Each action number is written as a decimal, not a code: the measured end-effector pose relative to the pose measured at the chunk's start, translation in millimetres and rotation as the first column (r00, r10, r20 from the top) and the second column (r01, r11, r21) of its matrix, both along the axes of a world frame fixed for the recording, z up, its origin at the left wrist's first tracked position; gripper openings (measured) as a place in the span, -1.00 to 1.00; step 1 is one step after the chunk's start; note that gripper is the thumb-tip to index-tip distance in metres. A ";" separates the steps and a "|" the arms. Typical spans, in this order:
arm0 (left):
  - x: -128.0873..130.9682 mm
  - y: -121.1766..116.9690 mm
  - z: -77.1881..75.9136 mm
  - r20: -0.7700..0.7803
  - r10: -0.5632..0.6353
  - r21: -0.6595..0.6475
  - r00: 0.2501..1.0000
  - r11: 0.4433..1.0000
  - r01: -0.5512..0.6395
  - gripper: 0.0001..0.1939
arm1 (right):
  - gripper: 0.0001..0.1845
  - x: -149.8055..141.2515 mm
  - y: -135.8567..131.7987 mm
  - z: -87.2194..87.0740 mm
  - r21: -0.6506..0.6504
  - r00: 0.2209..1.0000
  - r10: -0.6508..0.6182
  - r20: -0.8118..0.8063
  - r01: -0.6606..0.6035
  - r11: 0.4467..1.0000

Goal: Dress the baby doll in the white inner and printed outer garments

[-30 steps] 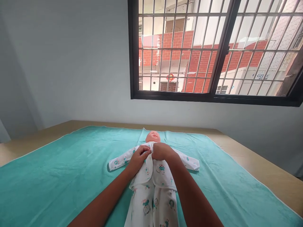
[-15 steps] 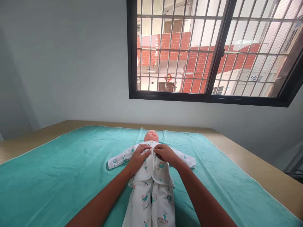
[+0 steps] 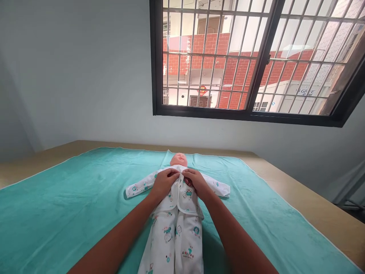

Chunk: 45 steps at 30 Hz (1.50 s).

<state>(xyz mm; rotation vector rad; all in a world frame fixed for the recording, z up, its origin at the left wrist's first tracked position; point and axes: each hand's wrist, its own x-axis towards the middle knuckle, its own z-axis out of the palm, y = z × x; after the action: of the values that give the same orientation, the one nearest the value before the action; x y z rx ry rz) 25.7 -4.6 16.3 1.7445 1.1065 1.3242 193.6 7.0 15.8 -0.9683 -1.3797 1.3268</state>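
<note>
A baby doll (image 3: 178,160) lies on its back, head away from me and arms spread. It wears a white printed baby jacket (image 3: 187,201) and matching trousers (image 3: 168,238). My left hand (image 3: 164,185) is closed with finger and thumb on the jacket's left front edge, high on the chest. Opposite it, my right hand (image 3: 196,181) pinches the right front edge near the collar. The fingertips of both hands nearly meet at the front opening. Whatever small fastening lies between them is too small to make out. Below the hands the two front edges lie side by side.
A turquoise blanket (image 3: 76,198) lies under the doll, on a wooden tabletop (image 3: 288,182) that shows around its edges. Behind it stands a grey wall (image 3: 85,76) with a dark-framed, barred window (image 3: 199,112). A metal frame (image 3: 349,199) shows at the right edge.
The view has shifted slightly, so everything sits a bit higher and further left. My left fingers, flatter on the chest before, are now bent in a pinch at the jacket's edge. The right hand still pinches.
</note>
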 end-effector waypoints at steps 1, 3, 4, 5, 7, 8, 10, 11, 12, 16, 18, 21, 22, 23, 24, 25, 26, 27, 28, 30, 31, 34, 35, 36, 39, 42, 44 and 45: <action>1.9 0.6 0.5 -0.004 -0.003 -0.009 1.000 1.000 0.003 -0.77 | -0.75 0.6 0.3 -0.4 -0.010 1.000 0.008 -0.016 -0.008 1.000; 3.5 5.2 2.5 -0.006 -0.024 -0.039 1.000 0.999 0.024 -0.79 | -0.75 1.6 1.1 -0.9 -0.029 0.999 0.014 -0.033 -0.015 0.999; 3.4 9.0 4.4 -0.005 -0.045 -0.062 0.999 0.997 0.045 -0.80 | -0.75 1.9 1.6 -1.0 -0.035 0.999 0.013 -0.035 -0.014 0.999; 2.7 13.5 6.8 -0.003 -0.073 -0.091 0.997 0.993 0.073 -0.81 | -0.75 2.2 2.0 -1.0 -0.039 0.999 0.010 -0.034 -0.012 0.999; 0.6 22.7 13.0 0.001 -0.143 -0.156 0.990 0.978 0.141 -0.83 | -0.76 3.0 2.3 -1.0 -0.041 0.999 0.006 -0.034 -0.007 0.999; -0.3 26.6 16.2 0.006 -0.178 -0.183 0.984 0.967 0.176 -0.84 | -0.76 3.6 2.3 -1.0 -0.040 0.999 0.006 -0.035 -0.007 0.999; -1.5 31.5 21.4 0.021 -0.241 -0.217 0.970 0.946 0.240 -0.85 | -0.76 5.3 2.1 -1.3 -0.047 0.999 0.011 -0.040 -0.013 0.999; -1.7 32.5 23.1 0.030 -0.267 -0.225 0.963 0.937 0.267 -0.85 | -0.76 6.3 2.2 -1.7 -0.052 0.999 0.014 -0.044 -0.016 0.999; -1.9 32.8 24.0 0.038 -0.291 -0.229 0.956 0.929 0.291 -0.85 | -0.76 7.3 2.3 -2.1 -0.059 0.999 0.018 -0.048 -0.021 0.998; -2.9 31.3 21.7 0.068 -0.341 -0.243 0.937 0.906 0.347 -0.83 | -0.74 10.5 4.4 -3.2 -0.089 0.997 0.037 -0.066 -0.043 0.995; -3.8 31.4 18.6 0.065 -0.329 -0.263 0.942 0.905 0.334 -0.80 | -0.73 11.5 5.6 -3.1 -0.105 0.996 0.046 -0.075 -0.054 0.993; -5.1 32.8 14.4 0.033 -0.298 -0.310 0.954 0.904 0.293 -0.72 | -0.70 13.1 6.7 -2.9 -0.118 0.994 0.062 -0.090 -0.072 0.990; -5.5 33.1 13.5 0.025 -0.295 -0.317 0.955 0.904 0.287 -0.70 | -0.70 13.7 6.7 -3.0 -0.117 0.993 0.067 -0.094 -0.078 0.990; -5.7 33.3 12.9 0.023 -0.298 -0.315 0.954 0.904 0.290 -0.69 | -0.69 14.5 6.6 -3.2 -0.115 0.993 0.071 -0.098 -0.082 0.990; -5.9 33.4 12.6 0.022 -0.306 -0.307 0.952 0.904 0.298 -0.70 | -0.68 15.3 6.3 -3.5 -0.113 0.992 0.075 -0.100 -0.086 0.990; -5.9 33.3 12.4 0.019 -0.315 -0.300 0.949 0.903 0.306 -0.70 | -0.67 16.2 6.0 -3.8 -0.111 0.992 0.078 -0.101 -0.089 0.990; -5.8 33.2 12.4 0.012 -0.324 -0.296 0.946 0.902 0.313 -0.70 | -0.66 17.1 5.6 -4.0 -0.110 0.992 0.081 -0.102 -0.092 0.990; -5.6 33.2 12.2 0.000 -0.327 -0.296 0.945 0.903 0.313 -0.70 | -0.66 18.0 5.1 -4.0 -0.110 0.991 0.084 -0.102 -0.095 0.989; -5.3 33.4 11.7 -0.015 -0.328 -0.298 0.945 0.903 0.309 -0.70 | -0.65 18.7 4.7 -3.9 -0.111 0.991 0.088 -0.101 -0.099 0.989; -4.6 34.5 10.0 -0.043 -0.318 -0.288 0.947 0.912 0.293 -0.70 | -0.63 19.8 3.9 -3.1 -0.115 0.990 0.096 -0.099 -0.107 0.988; -4.2 35.3 8.8 -0.052 -0.314 -0.272 0.948 0.918 0.289 -0.70 | -0.63 20.0 3.5 -2.5 -0.114 0.990 0.103 -0.097 -0.114 0.987; -2.9 36.5 6.4 -0.080 -0.310 -0.202 0.947 0.936 0.290 -0.73 | -0.62 19.4 2.9 -0.5 -0.088 0.991 0.120 -0.053 -0.124 0.988; -2.3 36.0 6.4 -0.090 -0.312 -0.179 0.946 0.939 0.293 -0.72 | -0.62 18.9 2.8 0.2 -0.070 0.992 0.122 -0.021 -0.123 0.990; -1.7 34.8 7.1 -0.101 -0.314 -0.156 0.944 0.942 0.296 -0.72 | -0.62 18.2 2.7 0.8 -0.049 0.993 0.120 0.017 -0.119 0.992; 0.8 29.1 10.9 -0.159 -0.292 -0.110 0.943 0.955 0.277 -0.65 | -0.66 16.1 2.3 2.3 0.006 0.985 0.102 0.142 -0.104 0.995; 2.6 24.5 14.0 -0.210 -0.241 -0.094 0.948 0.970 0.225 -0.59 | -0.69 14.8 2.2 3.1 0.026 0.975 0.083 0.206 -0.091 0.996; 2.8 24.2 14.3 -0.205 -0.242 -0.109 0.948 0.969 0.223 -0.59 | -0.68 14.4 2.3 3.1 0.027 0.973 0.080 0.216 -0.088 0.996; 2.6 24.7 14.0 -0.197 -0.249 -0.122 0.948 0.966 0.228 -0.59 | -0.67 14.3 2.4 3.0 0.027 0.972 0.079 0.220 -0.087 0.996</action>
<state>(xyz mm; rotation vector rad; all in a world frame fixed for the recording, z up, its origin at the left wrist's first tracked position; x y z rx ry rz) 28.3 20.1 30.3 1.9098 1.0161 0.9399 207.9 9.4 18.8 -1.0676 -1.6215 1.2804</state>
